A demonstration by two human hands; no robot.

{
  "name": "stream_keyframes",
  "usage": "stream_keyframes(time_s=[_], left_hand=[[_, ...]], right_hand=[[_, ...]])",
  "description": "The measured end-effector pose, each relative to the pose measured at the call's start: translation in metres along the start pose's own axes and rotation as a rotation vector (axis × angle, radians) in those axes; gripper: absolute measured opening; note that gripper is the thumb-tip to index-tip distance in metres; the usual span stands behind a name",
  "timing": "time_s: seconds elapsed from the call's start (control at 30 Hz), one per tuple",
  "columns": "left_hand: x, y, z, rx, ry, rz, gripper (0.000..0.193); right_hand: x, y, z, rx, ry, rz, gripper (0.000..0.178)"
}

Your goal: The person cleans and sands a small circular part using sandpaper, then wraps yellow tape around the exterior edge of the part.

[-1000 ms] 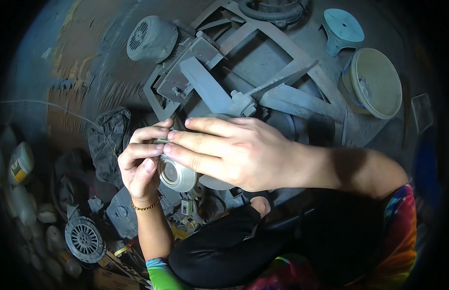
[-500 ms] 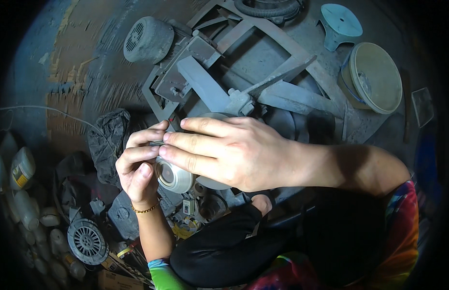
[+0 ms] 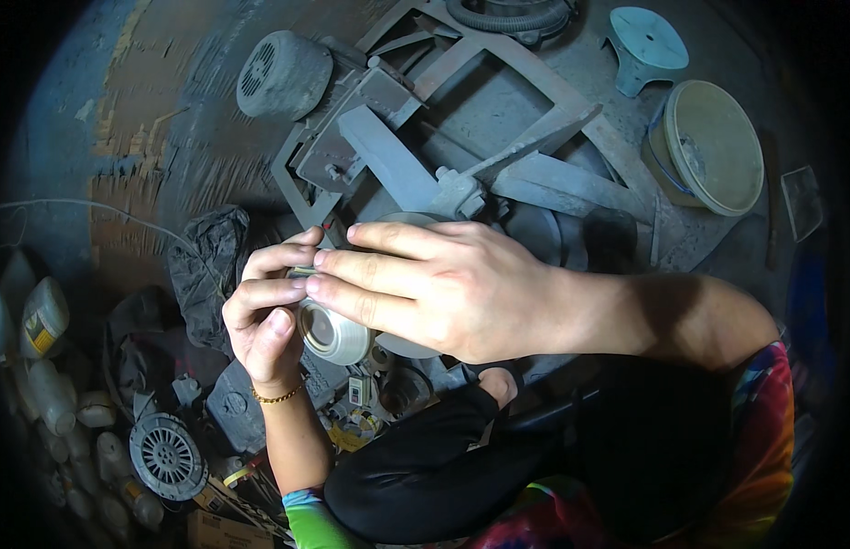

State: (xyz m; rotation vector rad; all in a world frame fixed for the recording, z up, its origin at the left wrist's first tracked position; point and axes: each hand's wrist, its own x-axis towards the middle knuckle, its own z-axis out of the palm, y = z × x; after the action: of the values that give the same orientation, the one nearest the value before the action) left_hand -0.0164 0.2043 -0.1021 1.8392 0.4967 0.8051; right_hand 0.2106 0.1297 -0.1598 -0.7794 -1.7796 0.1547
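Observation:
My left hand (image 3: 267, 316), with a gold bracelet at the wrist, curls its fingers and thumb at centre left. My right hand (image 3: 457, 297) reaches in from the right with long fingers laid over, its fingertips meeting those of the left; its thumb is hidden. Between the fingertips shows the thin greenish edge of a small flat piece (image 3: 302, 271), mostly covered, its kind unclear. Just under the fingers sits a pale, round, cup-shaped metal part (image 3: 337, 337). Behind the right hand a grey disc (image 3: 410, 220) is partly hidden.
A dusty metal frame (image 3: 443, 69) with a motor (image 3: 286, 75) stands beyond my hands. A blue stool (image 3: 648, 38) and a bucket (image 3: 725, 151) are at far right. Plastic bottles (image 3: 48, 393), a black bag (image 3: 210, 265) and a round grille (image 3: 167, 456) lie left.
Both hands keep the same hold. They and the scene have shifted very slightly right in the picture, and a little more of the piece's greenish edge shows.

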Motion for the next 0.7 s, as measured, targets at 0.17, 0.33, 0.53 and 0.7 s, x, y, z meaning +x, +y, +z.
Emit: stream_keyframes(time_s=[0.17, 0.33, 0.53, 0.7], left_hand=[[0.0004, 0.0006, 0.0, 0.003, 0.007, 0.005, 0.027], [-0.0014, 0.0004, -0.0015, 0.028, 0.002, 0.015, 0.027], [-0.001, -0.001, -0.001, 0.031, -0.003, 0.014, 0.025], [-0.0007, -0.0015, 0.0015, 0.016, 0.001, 0.018, 0.024]], right_hand=[[0.0012, -0.0021, -0.0035, 0.001, -0.043, 0.019, 0.037], [-0.0025, -0.0015, 0.001, -0.041, -0.055, 0.032, 0.038], [-0.0028, 0.0001, 0.0006, -0.045, -0.057, 0.027, 0.039], [0.0, -0.0013, -0.0007, -0.021, -0.06, 0.047, 0.042]])
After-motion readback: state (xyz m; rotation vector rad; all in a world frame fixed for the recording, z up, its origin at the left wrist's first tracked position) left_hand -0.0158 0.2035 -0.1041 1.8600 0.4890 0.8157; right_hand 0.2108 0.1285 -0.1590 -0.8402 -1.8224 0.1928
